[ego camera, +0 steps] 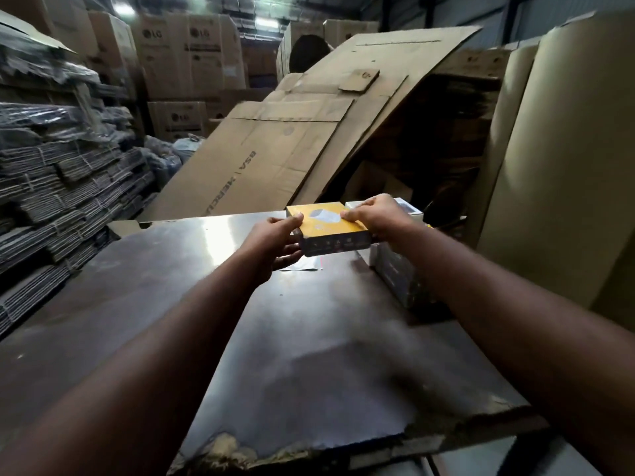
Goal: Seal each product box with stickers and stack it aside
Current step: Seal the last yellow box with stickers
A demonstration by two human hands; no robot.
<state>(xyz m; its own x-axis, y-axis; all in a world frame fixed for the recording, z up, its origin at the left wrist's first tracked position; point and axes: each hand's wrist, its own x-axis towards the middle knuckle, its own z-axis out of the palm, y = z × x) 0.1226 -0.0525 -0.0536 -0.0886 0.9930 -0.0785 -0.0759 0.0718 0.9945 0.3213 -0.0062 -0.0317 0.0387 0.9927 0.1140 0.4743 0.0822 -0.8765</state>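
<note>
While I have the flat rectangular cardboard box with the yellow top and dark side panel (330,228) up over the far end of the dark glossy bench (206,286), I judge how it will behave. It looks light and fairly stiff, a thin printed carton with crisp edges, and its coated faces are probably a little slick. The broad top would dent under a hard thumb, so I would load the edges and corners, where the folded card is strongest.

The left grip (275,242) pinches the box's left end, thumb on the yellow top and fingers curled beneath; the right grip (374,214) is curled over the far right corner, fingertips on the top face. With fingers under it, the box appears to sit clear of the bench rather than on it. The opposite-end hold seems right to me; it keeps the box level, leaves the dark side panel facing me, and lets me turn the box to whichever flap needs a sticker.

A thin shiny sheet (302,267) lies on the bench just below the box; I cannot tell whether it carries stickers. A white carton (409,208) stands just behind the right grip, and a pale box lying on its side (395,273) sits at the bench's right edge; I take that side for the stack. I cannot see any seal on the held box.
</note>
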